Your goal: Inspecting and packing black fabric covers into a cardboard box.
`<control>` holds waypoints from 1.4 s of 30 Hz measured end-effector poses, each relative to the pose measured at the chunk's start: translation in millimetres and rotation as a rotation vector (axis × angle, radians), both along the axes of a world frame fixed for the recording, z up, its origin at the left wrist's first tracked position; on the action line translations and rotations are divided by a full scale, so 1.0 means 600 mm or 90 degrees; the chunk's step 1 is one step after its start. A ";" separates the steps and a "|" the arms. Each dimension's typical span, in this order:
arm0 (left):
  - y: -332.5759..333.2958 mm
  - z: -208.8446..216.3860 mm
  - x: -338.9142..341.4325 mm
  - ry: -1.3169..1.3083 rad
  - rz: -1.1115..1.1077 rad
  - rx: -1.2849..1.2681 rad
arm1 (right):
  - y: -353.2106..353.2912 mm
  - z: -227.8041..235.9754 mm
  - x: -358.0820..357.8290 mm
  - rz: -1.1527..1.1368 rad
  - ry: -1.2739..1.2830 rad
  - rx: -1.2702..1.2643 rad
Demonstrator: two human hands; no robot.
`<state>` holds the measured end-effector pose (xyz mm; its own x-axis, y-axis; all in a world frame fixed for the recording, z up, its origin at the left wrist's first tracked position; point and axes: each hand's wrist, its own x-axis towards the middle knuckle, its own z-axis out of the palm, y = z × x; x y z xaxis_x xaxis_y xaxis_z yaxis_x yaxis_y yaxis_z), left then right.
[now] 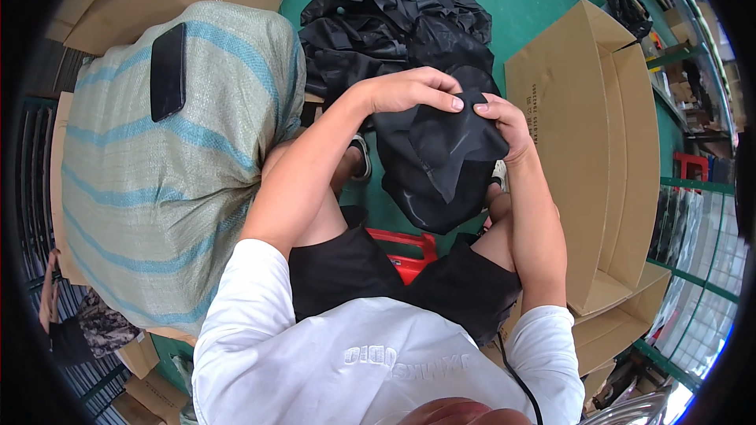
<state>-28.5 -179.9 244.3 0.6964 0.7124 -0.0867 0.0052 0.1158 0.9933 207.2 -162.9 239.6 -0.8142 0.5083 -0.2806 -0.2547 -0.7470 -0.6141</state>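
Note:
Between my knees hangs a thin black sheet [441, 145], soft and slightly shiny, with folds and a pointed flap at its front; whether it is cloth or plastic I cannot tell. My left hand [413, 90] pinches its upper edge, thumb on top and fingers curled partly out of sight. Close beside it, my right hand [508, 122] grips the same edge with the thumb pressed down. The two thumbs nearly meet. Just beyond the hands, a crumpled heap of similar black material [386, 20] lies on the green floor, partly hidden behind the left hand.
A bulging woven sack [205, 181] with blue stripes stands at my left, a black phone [168, 71] on top. To the right is an open cardboard box [559, 126]. Red plastic [409, 256] shows between my legs. Another person's arm [49, 295] appears at far left.

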 end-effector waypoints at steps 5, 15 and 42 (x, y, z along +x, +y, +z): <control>-0.006 0.019 -0.029 -0.098 0.149 0.036 | -0.007 0.014 0.024 0.088 0.111 0.042; 0.008 0.011 -0.099 -0.517 0.436 -0.127 | -0.011 -0.002 0.063 0.107 0.047 0.203; -0.315 0.283 0.089 -0.398 -0.622 0.358 | -0.257 0.291 0.194 0.371 0.433 0.825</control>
<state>25.2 -369.1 414.1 0.7597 -0.2818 0.5860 -0.6316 -0.1054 0.7681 323.3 -317.2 414.4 -0.7638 -0.3122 0.5649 -0.6147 0.0850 -0.7842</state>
